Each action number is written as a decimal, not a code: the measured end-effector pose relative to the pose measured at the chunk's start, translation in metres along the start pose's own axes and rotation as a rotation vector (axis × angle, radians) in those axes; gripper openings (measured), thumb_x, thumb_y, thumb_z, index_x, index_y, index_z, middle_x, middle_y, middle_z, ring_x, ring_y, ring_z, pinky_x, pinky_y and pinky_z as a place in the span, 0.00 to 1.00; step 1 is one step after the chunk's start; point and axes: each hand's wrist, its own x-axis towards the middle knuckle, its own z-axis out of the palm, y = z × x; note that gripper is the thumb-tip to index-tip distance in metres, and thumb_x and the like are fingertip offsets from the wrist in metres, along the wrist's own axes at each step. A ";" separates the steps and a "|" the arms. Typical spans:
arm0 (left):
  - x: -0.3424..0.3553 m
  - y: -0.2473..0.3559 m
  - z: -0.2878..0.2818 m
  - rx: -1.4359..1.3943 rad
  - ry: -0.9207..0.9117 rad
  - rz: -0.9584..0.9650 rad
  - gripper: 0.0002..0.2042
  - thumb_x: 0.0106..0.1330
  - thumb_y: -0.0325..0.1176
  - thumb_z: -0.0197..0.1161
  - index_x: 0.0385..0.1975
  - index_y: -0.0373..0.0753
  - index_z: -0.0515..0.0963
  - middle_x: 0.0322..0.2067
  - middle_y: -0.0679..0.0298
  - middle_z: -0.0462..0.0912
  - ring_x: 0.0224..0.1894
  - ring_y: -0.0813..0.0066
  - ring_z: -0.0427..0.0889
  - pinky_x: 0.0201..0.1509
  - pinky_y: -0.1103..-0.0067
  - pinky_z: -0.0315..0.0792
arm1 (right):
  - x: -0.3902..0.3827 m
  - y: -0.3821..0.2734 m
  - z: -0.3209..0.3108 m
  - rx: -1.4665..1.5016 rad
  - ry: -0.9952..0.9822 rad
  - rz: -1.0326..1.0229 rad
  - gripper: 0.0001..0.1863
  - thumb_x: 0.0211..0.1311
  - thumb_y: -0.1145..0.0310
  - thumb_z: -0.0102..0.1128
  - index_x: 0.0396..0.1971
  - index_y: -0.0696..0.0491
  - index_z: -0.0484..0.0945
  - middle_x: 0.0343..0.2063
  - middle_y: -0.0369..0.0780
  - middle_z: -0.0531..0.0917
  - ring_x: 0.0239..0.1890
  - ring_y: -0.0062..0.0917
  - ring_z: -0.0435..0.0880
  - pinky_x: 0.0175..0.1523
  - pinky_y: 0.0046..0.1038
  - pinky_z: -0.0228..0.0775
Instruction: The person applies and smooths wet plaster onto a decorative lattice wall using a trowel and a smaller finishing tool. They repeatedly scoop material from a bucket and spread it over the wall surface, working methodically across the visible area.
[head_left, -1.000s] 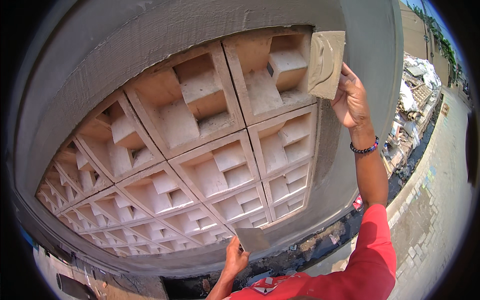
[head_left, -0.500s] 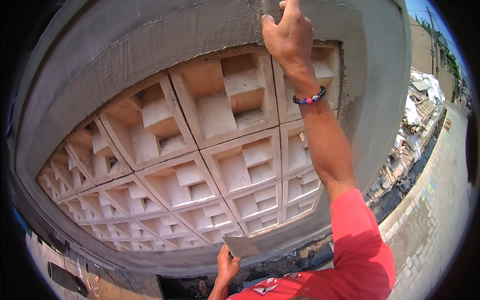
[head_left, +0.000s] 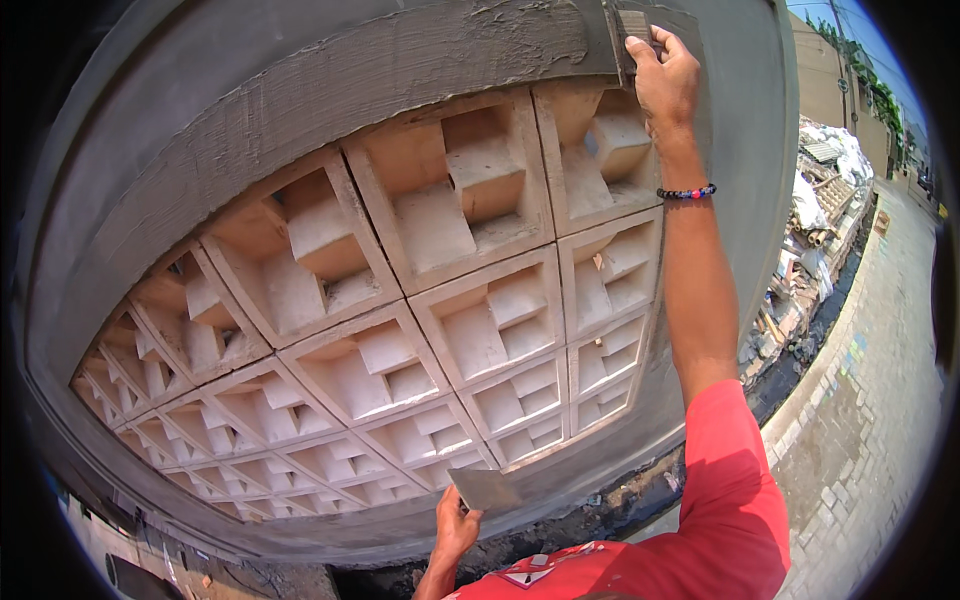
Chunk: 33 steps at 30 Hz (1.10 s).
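Observation:
My right hand [head_left: 662,75] is raised at the top right, gripping a small flat rectangular plastering board [head_left: 628,40] held nearly edge-on against the rough wet mortar band [head_left: 400,45] above the top row of blocks. A dark beaded bracelet [head_left: 685,192] is on that wrist. My left hand [head_left: 455,525] is low in the middle, holding a flat grey rectangular plate [head_left: 483,488] just below the bottom blocks. Pale square breeze blocks [head_left: 440,190] with offset inner cubes form a grid in the grey plastered wall [head_left: 750,120]; my right forearm hides part of its right edge.
A dark drain channel [head_left: 650,485] runs along the foot of the wall. At the right are a pile of rubble and white sacks [head_left: 825,200], a paved path [head_left: 870,400], and farther off a wall with poles and greenery. A black cylindrical object [head_left: 130,575] lies at lower left.
My right hand and board rose from beside the top right block to the upper mortar band, then shifted right along it. My left hand stays low with the plate.

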 end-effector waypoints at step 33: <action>-0.020 -0.022 -0.025 -0.028 0.147 -0.040 0.17 0.51 0.18 0.66 0.43 0.34 0.78 0.41 0.55 0.80 0.44 0.62 0.82 0.48 0.72 0.75 | -0.061 -0.075 0.091 -0.117 0.023 -0.251 0.17 0.58 0.66 0.64 0.46 0.58 0.80 0.33 0.47 0.87 0.36 0.37 0.88 0.47 0.36 0.77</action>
